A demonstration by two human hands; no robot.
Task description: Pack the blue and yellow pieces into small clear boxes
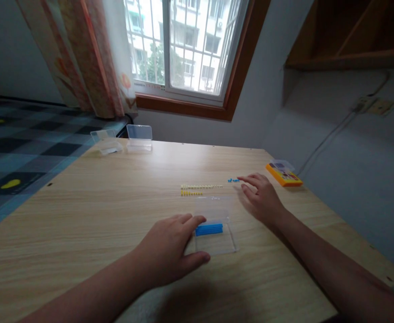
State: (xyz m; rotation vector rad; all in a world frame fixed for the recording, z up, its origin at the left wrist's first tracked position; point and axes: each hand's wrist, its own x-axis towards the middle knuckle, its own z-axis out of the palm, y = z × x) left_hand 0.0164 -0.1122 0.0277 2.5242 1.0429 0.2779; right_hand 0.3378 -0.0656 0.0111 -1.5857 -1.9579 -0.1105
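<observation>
A clear plastic box point(217, 244) lies with its lid opened back on the wooden table, holding a bundle of blue sticks point(209, 229). My left hand point(170, 246) grips the box at its left side, thumb at the near edge and fingers by the hinge. Farther off, my right hand point(262, 199) is open, index finger stretched to a short row of tiny blue pieces point(232, 180). Whether the fingertip touches them I cannot tell. Left of that hand run a row of small cream pieces point(200, 186) and a shorter row of yellow pieces point(190, 193).
Two clear boxes with raised lids, one at the far left point(106, 146) and another box point(139, 142) beside it, stand near the table's back edge. An orange box point(284, 176) sits at the right edge. A checked bed point(32, 152) adjoins the table on the left.
</observation>
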